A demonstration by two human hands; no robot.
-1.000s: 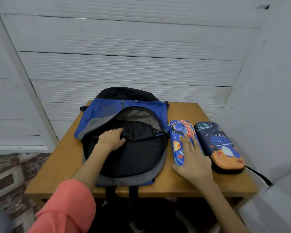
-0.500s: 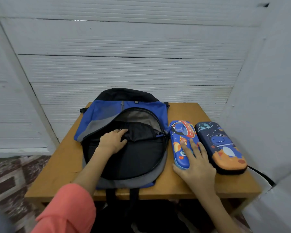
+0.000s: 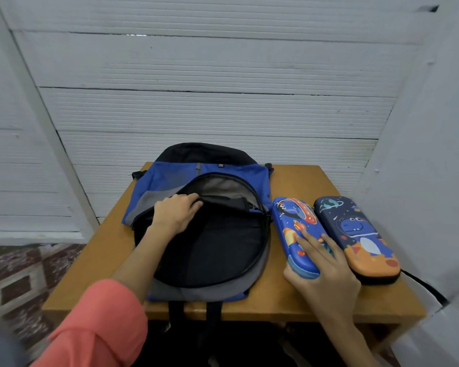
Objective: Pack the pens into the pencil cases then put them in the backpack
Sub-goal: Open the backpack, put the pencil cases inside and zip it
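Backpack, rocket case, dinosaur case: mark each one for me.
backpack [image 3: 170, 178], head view, blue upper panel.
rocket case [image 3: 300, 215], head view, saucer print on the lid.
dinosaur case [image 3: 353, 226], head view, dinosaur print on the lid.

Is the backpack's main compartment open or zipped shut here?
Open: the backpack has its zipper gaping in a wide arc, grey lining shows inside, and the left hand grips the front flap's edge.

A wooden table [image 3: 297, 181] stands against white ribbed panels [image 3: 223, 112], patterned floor [image 3: 19, 282] at left.
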